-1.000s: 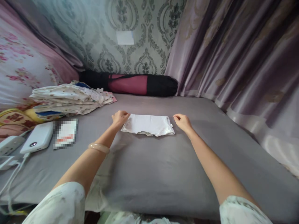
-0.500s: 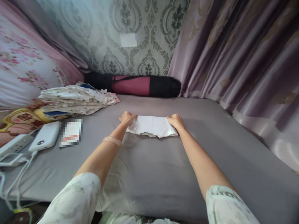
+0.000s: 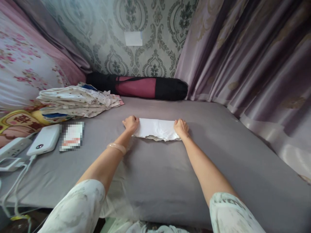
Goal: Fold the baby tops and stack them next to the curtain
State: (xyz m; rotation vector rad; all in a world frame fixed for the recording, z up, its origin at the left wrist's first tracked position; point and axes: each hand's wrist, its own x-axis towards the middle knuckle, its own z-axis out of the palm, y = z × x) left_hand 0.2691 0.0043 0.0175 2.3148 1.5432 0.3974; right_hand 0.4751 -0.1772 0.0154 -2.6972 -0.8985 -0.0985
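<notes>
A white folded cloth (image 3: 156, 128), perhaps a garment, lies flat on the grey bed sheet (image 3: 167, 174). Its near edge is uneven and shows a greyish inner layer. My left hand (image 3: 131, 124) is closed on the cloth's left end, fingers curled and a pale bangle on the wrist. At the opposite end my right hand (image 3: 181, 128) is also closed, its curled fingers over the right edge. Small creases run through the cloth beside the right hand. The fingertips of both hands are partly hidden.
A pile of folded clothes (image 3: 77, 101) lies at the left, near a white power bank (image 3: 43, 139), a power strip (image 3: 15, 147) and cables. A blurred packet (image 3: 72, 136) is beside them. Along the wall stretches a black and maroon roll bag (image 3: 136, 87). Curtains (image 3: 243, 55) hang right.
My right hand has moved from the cloth's far right corner slightly nearer, over its right end. My left hand has shifted slightly left. The cloth looks shallower and more creased at the right.
</notes>
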